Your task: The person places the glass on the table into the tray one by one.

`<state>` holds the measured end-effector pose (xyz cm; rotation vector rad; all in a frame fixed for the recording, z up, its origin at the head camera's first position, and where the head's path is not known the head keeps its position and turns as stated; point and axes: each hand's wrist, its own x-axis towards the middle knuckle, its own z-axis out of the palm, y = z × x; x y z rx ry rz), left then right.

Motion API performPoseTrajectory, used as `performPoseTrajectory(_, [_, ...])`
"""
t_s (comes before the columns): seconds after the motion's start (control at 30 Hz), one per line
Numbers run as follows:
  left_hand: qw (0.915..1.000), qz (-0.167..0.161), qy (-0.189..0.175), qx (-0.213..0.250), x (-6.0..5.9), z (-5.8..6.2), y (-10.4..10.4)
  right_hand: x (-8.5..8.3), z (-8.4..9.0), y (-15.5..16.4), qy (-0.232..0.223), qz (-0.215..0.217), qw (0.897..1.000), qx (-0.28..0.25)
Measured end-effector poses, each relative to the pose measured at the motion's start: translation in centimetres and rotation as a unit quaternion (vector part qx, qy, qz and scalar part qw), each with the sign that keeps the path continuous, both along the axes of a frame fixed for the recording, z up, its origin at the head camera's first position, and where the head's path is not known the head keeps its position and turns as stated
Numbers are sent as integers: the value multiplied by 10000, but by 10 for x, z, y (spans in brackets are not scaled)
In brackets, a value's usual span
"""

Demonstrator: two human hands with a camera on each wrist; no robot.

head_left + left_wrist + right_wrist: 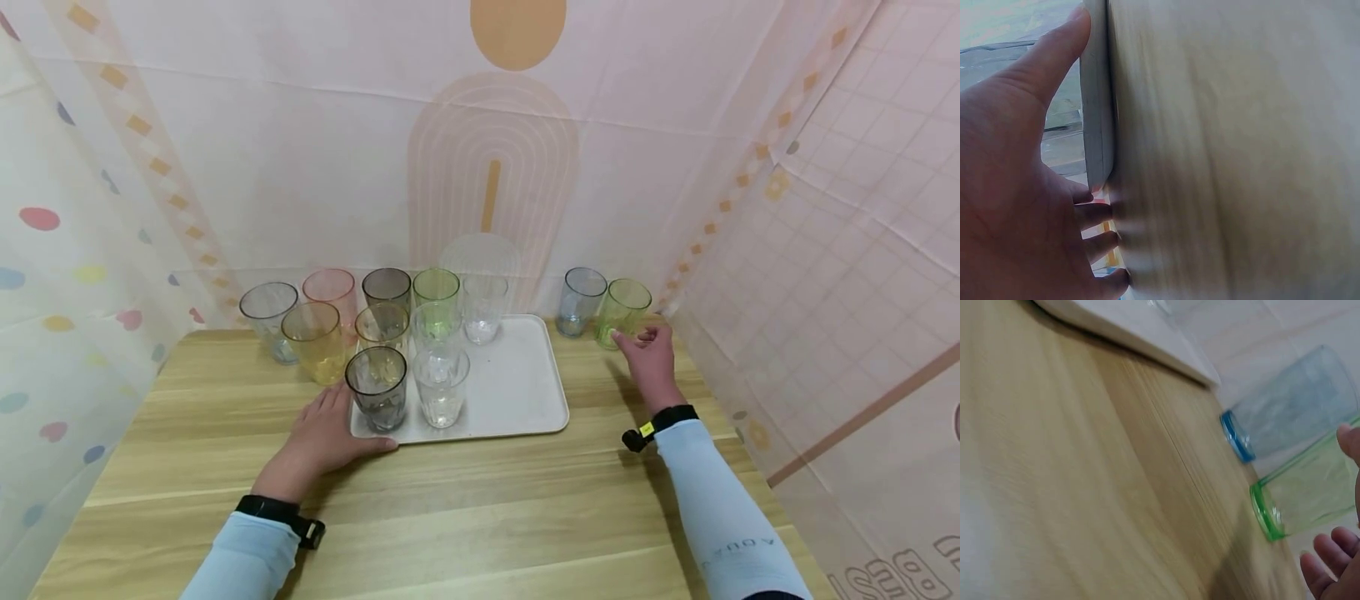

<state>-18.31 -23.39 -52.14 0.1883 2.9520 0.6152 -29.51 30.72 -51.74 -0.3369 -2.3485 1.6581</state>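
A white tray lies mid-table with several tumblers on it, a dark grey one and a clear one in front. My left hand lies flat on the table at the tray's front left corner, thumb along the front rim. The left wrist view shows that hand against the tray edge. My right hand is beside a green glass right of the tray, fingers spread, one fingertip at its base. The right wrist view shows the green glass just beyond my fingers.
A blue glass stands left of the green one, blue glass also in the right wrist view. Grey, yellow and pink glasses stand off the tray's left. Fabric walls enclose the wooden table.
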Motion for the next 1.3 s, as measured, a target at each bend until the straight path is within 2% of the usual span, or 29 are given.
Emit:
performPoseTrajectory(0.33, [10000,0,-89,-8,1,2,2,-34,-8,9,17,455,9989,-76])
performPoseTrajectory(0.53, [10000,-38,-46,-4,1,-3,0,-43,-12,12,141,487,9987,36])
performPoseTrajectory(0.77, [10000,-60,26,-52,1,-5,1,-41,-12,9,225,415,9989,-56])
performPoseTrajectory(1.13, [10000,-2,-51,-34,0,-3,0,-26,-9,5,112,497,9987,-54])
performPoseTrajectory(1.3, [10000,-7,-19,-8,1,-3,0,-17,-8,-7,230,593,9980,10])
